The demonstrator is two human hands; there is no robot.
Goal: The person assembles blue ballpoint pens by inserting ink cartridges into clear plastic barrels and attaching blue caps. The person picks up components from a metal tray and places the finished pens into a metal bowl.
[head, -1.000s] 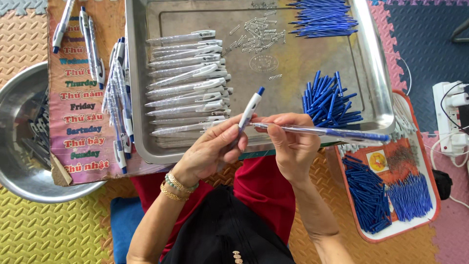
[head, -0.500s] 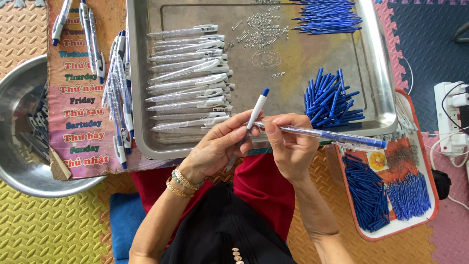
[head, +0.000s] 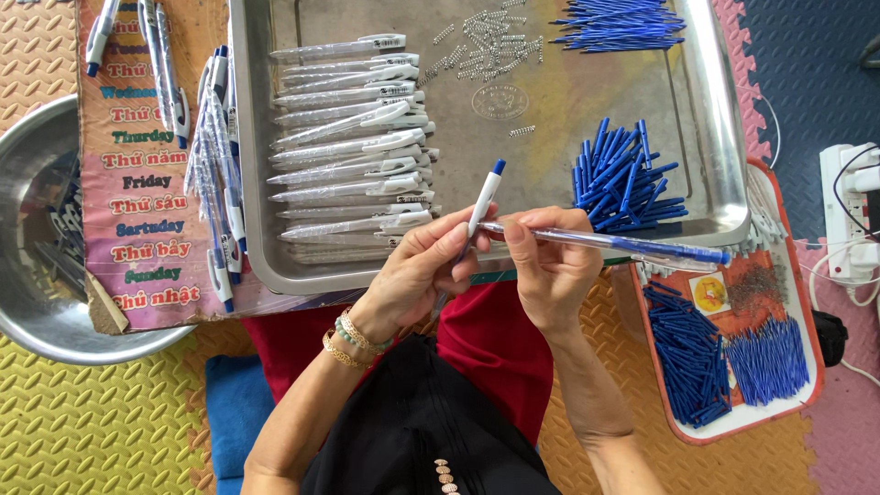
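My left fingers (head: 438,240) are pinched shut on the white plastic pen top with its blue push-button (head: 485,197), and my right hand (head: 545,268) is clamped on the clear pen barrel with a blue grip end (head: 612,242), both held just above the near rim of the big steel tray (head: 724,137). Since a second ago the top has tipped more upright and drawn in until its lower end meets the barrel's open end, so the two halves look about mated. The rows of clear barrels (head: 344,137) in the tray and the blue caps (head: 623,179) lie as before.

Floor-level home workshop: foam mats (head: 110,412), pen-part trays (head: 724,183).
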